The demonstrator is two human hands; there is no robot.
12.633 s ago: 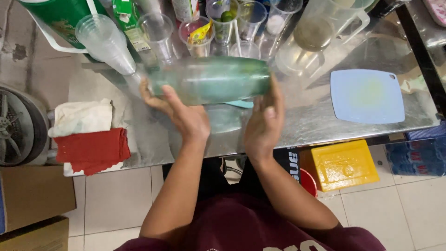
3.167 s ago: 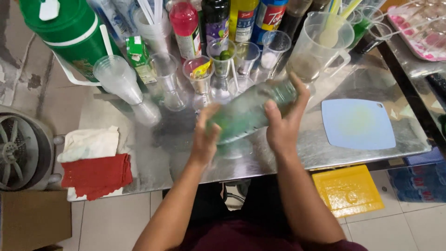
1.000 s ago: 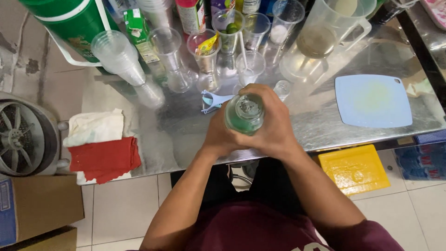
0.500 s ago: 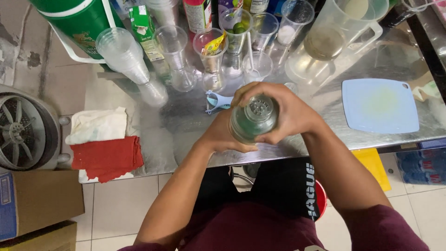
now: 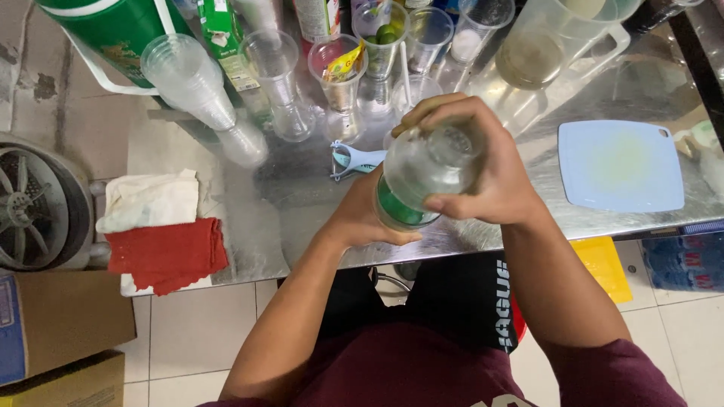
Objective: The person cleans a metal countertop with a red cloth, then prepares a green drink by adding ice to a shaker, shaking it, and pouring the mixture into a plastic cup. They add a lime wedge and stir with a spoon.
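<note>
Clear plastic shaker cup (image 5: 426,177) with green liquid in its lower part: held above the near edge of the steel counter (image 5: 302,218), tilted with one end toward the camera.
Right hand (image 5: 483,169): closed over the upper end of the shaker, fingers (image 5: 445,113) curled across the far side, thumb along the near side.
Left hand (image 5: 362,218): wrapped around the lower end from beneath and behind (fingers mostly hidden by the cup).
Pale blue peeler (image 5: 354,160): flat on the counter, just beyond the left hand, not touching it.
Light blue cutting board (image 5: 618,166): flat on the counter, right of the right hand, well apart.
Stack of clear plastic cups (image 5: 200,90): lying tilted at the far left of the counter.
Row of clear cups (image 5: 339,71) and glasses: upright along the far edge (one with yellow packets, one with small green limes).
Clear pitcher (image 5: 550,45) with pale liquid: far right of that row.
Green drink cooler (image 5: 105,22): far left corner.
Red cloth (image 5: 166,252) over white cloth (image 5: 147,200): left end of the counter.
Fan (image 5: 30,203) and cardboard boxes (image 5: 60,324): on the floor to the left.
</note>
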